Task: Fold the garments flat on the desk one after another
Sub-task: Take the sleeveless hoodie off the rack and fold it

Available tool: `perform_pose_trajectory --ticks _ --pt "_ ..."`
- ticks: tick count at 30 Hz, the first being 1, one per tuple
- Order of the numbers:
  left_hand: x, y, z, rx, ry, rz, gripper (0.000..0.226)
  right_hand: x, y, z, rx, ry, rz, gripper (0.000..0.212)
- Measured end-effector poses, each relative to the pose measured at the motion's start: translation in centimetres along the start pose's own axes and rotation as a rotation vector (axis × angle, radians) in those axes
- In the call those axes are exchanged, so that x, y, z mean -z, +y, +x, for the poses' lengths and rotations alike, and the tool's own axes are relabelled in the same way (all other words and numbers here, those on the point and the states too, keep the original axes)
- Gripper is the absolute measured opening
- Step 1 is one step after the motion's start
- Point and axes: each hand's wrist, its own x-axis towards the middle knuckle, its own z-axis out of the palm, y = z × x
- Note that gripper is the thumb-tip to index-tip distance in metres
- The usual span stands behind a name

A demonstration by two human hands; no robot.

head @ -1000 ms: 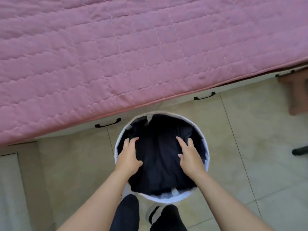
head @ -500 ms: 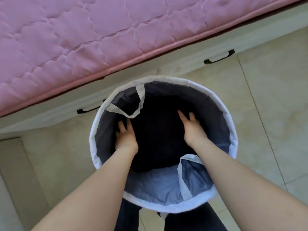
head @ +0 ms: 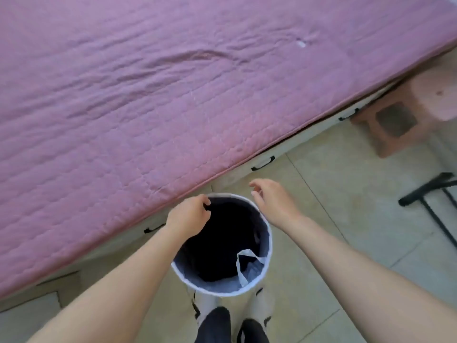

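Pink quilted cover [head: 148, 95] fills the upper left, with pale tiled floor [head: 346, 219] along its near edge. The view now sits higher and further back than half a second ago, so the round fabric basket [head: 222, 294] reads smaller and stands on the floor just in front of the person's feet. The dark garments [head: 217, 243] remain down inside it as a black mass with no folds to make out. Main change: both hands were pressed down on that cloth a moment back and have now come up to rim level with nothing in them. The left hand [head: 188, 217] is at the far-left rim with fingers curled; I cannot tell whether it pinches the rim or only hovers against it. The right hand [head: 274, 204] is above the floor just outside the right rim, fingers loosely bent, holding nothing. A pale strap [head: 243, 266] droops into the near right side. Judgement: no garment has been lifted out and no desk is in view, so folding has not started here. The hands seem placed either to take the basket by its rim or to reach in again.
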Motion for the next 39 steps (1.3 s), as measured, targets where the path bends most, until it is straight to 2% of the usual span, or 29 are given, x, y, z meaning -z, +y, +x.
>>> perform_pose_trajectory --ticks 1,4,10,13,16,20,25,32,39 --pt "1.5 0.8 -0.6 -0.006 0.022 -0.015 0.029 1.3 -1.1 -0.7 0.015 0.013 0.003 0.028" --pt "12.4 7.3 -2.5 -0.112 0.144 -0.073 0.025 12.1 -5.9 -2.9 0.037 0.155 -0.003 0.029" --pt "31.7 22.1 -11.2 -0.467 0.464 -0.15 0.019 34.4 -13.4 -12.4 0.014 0.505 0.04 0.028" --pt "37.3 29.2 -16.0 -0.637 0.544 -0.21 0.016 42.7 -15.0 -18.3 -0.003 0.676 0.058 0.027" --pt "40.3 37.3 -20.8 -0.857 0.54 -0.192 0.012 49.5 -14.4 -25.4 -0.032 0.813 0.082 0.026" --pt "40.3 46.7 -25.8 -1.077 0.513 -0.107 0.013 54.8 -11.2 -33.3 -0.085 0.967 0.1 0.025" --pt "34.8 59.5 -31.8 -1.207 0.447 -0.005 0.016 58.0 -2.6 -43.8 -0.256 1.126 0.113 0.025" --pt "22.7 74.4 -37.8 -1.308 0.281 -0.017 0.011 59.4 12.1 -57.0 -0.459 1.177 0.139 0.026" --pt "13.5 83.2 -39.8 -1.276 0.167 -0.042 0.011 62.8 23.0 -65.6 -0.564 1.168 0.141 0.026"
